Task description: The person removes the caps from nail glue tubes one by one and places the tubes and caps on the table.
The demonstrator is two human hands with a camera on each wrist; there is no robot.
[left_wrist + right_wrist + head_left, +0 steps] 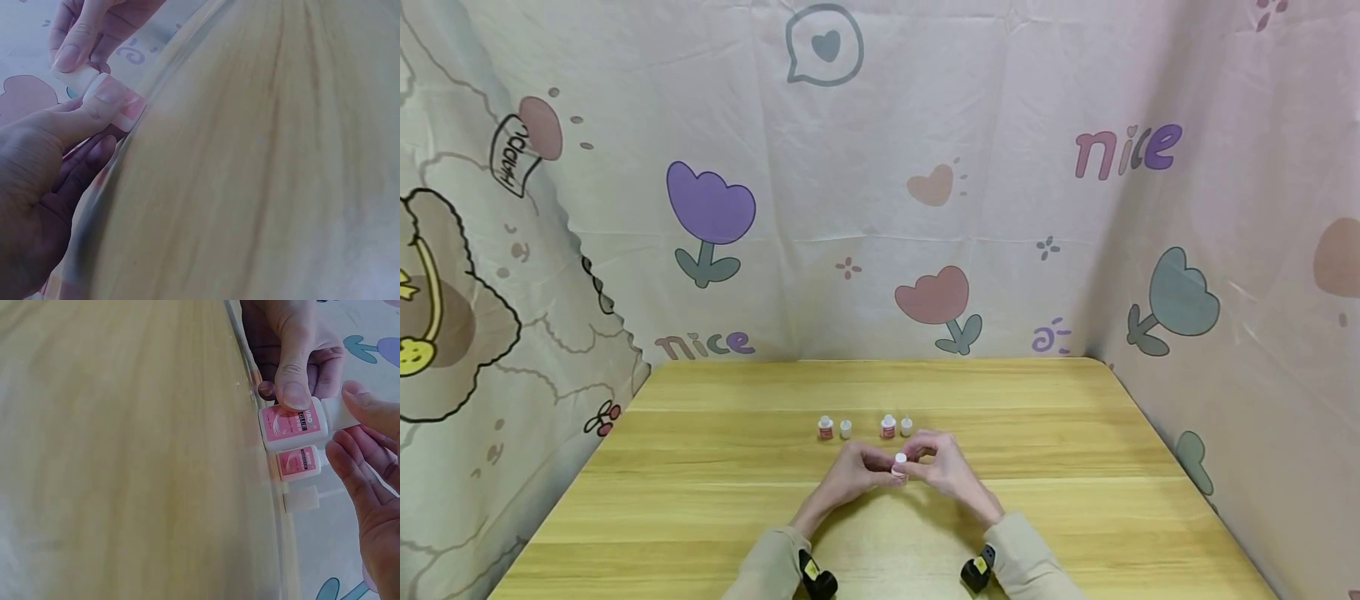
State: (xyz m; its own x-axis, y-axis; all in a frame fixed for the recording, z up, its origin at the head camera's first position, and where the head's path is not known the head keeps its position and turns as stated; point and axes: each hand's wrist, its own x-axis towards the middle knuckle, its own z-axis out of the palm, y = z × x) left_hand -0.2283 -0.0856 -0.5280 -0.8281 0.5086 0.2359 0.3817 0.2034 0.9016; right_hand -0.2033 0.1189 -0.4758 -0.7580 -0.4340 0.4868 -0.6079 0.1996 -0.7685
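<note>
My left hand [857, 472] grips a small white glue bottle [294, 424] with a pink label, its thumb pressed on the label. On the bottle's neck end sits a white cap [339, 414], pinched between the thumb and fingers of my right hand [949, 468]. Both hands meet low over the wooden table, in front of the other bottles. In the left wrist view the held bottle [134, 105] lies tilted across the frame, partly covered by the left thumb.
Behind the hands, two more glue bottles, a left one [826, 428] and a right one [888, 427], stand on the table [625, 500]. Beside each is a white cap, one left [846, 430] and one right [906, 427]. A printed cloth [820, 208] hangs around the table.
</note>
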